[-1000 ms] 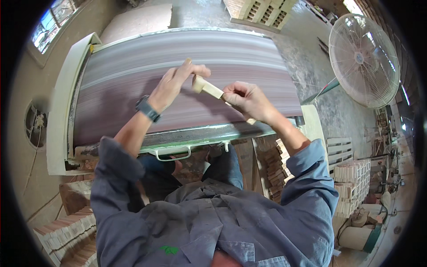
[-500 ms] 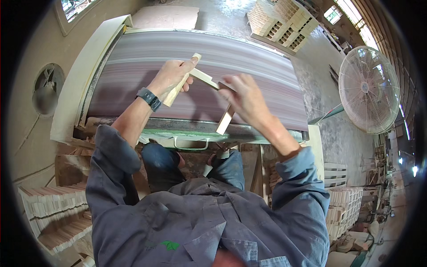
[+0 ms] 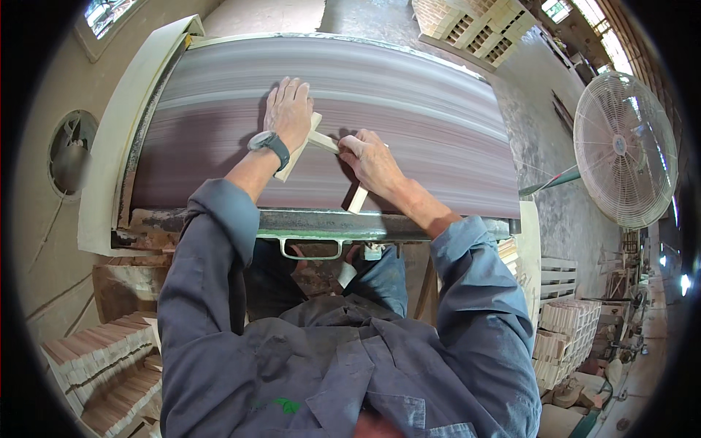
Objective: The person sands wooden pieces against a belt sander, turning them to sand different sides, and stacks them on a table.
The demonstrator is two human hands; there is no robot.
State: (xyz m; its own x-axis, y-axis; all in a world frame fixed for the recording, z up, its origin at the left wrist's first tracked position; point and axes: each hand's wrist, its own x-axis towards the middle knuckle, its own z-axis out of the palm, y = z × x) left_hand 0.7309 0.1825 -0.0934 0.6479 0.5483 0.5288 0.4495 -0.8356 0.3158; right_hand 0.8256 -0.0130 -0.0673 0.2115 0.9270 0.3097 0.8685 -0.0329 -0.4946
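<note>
An H-shaped wooden frame (image 3: 323,141), two pale bars joined by a crosspiece, lies on the wide sanding belt (image 3: 431,139) of a machine. My left hand (image 3: 290,109) rests over the left bar with its fingers stretched forward, pressing from above; the bar's ends show beside the palm and below the wrist. Curled over the right bar, my right hand (image 3: 371,162) grips it near the crosspiece joint. The near end of that bar sticks out below my palm. The underside of the frame is hidden.
A metal handle (image 3: 312,250) juts from the machine's near edge. On the right stands a large caged fan (image 3: 624,150). Stacked wood pieces (image 3: 109,358) sit at lower left, with another stack (image 3: 566,332) at lower right and a pallet load (image 3: 478,29) at the far side.
The frame has gone from being held tilted in both hands to lying on the belt. My left hand has let go its grip and flattened over it; my right fingers have closed down.
</note>
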